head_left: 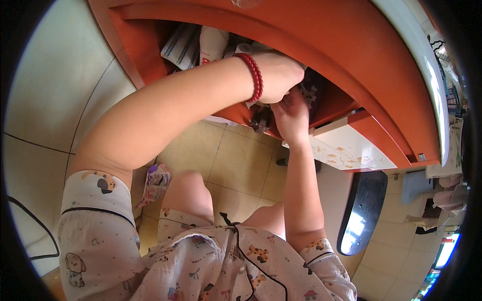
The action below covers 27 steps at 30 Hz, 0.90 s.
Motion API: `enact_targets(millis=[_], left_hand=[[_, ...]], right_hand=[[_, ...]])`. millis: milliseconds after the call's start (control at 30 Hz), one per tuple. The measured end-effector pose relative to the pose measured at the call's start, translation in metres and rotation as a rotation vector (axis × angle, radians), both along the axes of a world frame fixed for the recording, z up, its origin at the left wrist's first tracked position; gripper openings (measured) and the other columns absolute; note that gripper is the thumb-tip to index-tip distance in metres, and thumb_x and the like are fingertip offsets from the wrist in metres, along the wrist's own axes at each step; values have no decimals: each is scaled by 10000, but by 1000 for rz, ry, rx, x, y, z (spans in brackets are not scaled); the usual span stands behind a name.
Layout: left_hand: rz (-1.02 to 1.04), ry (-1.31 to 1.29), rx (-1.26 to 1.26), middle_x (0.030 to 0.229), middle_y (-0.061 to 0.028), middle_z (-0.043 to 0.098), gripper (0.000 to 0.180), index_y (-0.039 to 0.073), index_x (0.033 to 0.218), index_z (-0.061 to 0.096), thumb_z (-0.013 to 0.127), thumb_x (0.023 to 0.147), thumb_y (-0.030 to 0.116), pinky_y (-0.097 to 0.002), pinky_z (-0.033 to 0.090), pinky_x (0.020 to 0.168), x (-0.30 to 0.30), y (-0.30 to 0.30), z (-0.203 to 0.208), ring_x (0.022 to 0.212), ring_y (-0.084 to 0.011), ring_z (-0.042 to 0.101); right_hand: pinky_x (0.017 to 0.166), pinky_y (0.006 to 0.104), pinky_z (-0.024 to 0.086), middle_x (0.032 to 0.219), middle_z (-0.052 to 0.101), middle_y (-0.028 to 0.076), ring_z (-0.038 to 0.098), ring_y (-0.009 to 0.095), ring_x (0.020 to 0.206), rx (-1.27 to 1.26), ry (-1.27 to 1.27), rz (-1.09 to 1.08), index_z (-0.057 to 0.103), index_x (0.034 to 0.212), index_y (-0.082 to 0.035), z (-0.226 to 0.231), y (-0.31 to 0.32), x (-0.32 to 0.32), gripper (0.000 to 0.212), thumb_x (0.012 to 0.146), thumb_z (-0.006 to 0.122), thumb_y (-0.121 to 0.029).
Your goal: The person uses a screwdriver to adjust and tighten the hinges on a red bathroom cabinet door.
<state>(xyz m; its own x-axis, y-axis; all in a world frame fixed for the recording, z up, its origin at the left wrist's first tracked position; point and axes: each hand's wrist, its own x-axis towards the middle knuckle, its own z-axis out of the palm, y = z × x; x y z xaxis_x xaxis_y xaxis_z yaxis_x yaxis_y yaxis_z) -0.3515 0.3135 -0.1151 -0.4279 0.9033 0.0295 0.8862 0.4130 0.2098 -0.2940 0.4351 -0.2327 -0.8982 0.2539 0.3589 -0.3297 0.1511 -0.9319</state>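
Both my hands are inside an open drawer [329, 104] of an orange-red cabinet. My left hand [281, 75], with a red beaded bracelet at the wrist, reaches across the drawer. Its fingers are curled and turned away, so what they grip is hidden. Just below and touching it is my right hand [292, 115], its fingers bent in toward the left one in shadow. Whatever lies between them is too dark to name. Beside my right hand a dark crumpled wrapper [261, 119] sits at the drawer's near edge. Left of my hands are a striped white packet [181, 46] and a white package with red print [213, 42].
The cabinet's curved orange-red top [351, 55] overhangs the drawer. At the right is a white drawer front with orange flowers [346, 147]. A purple and white plastic packet [155, 181] stands by my knee. A glossy black panel [362, 213] is to the right.
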Motion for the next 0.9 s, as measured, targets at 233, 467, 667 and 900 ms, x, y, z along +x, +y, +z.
enact_targets(millis=[233,467,667,900], left_hand=[[-43,123,360,1005,-231,598,413,-14,963,627,599,795,362,-375,454,852,-9,-10,-18,961,-330,584],[194,169,50,865,-172,640,361,0,960,628,594,808,325,-401,492,751,9,4,-3,846,-338,614],[-41,115,161,779,-188,636,287,1,809,644,547,845,269,-415,495,719,-4,-4,-7,770,-353,617],[252,184,40,729,-177,636,476,-4,769,648,561,799,464,-422,513,671,21,8,-5,713,-353,626]], right_hand=[[705,259,466,890,607,80,571,141,835,289,-32,-114,562,999,6,1,3,1,347,738,737,-141],[752,283,478,885,635,93,598,154,824,173,-37,-206,561,1016,4,-2,-1,0,363,721,738,-112],[785,284,468,931,634,101,598,156,841,21,-62,-61,557,1021,26,3,2,4,314,758,693,-79],[750,290,474,962,633,114,606,178,883,359,-231,-119,547,1032,31,7,1,2,388,731,723,-139]])
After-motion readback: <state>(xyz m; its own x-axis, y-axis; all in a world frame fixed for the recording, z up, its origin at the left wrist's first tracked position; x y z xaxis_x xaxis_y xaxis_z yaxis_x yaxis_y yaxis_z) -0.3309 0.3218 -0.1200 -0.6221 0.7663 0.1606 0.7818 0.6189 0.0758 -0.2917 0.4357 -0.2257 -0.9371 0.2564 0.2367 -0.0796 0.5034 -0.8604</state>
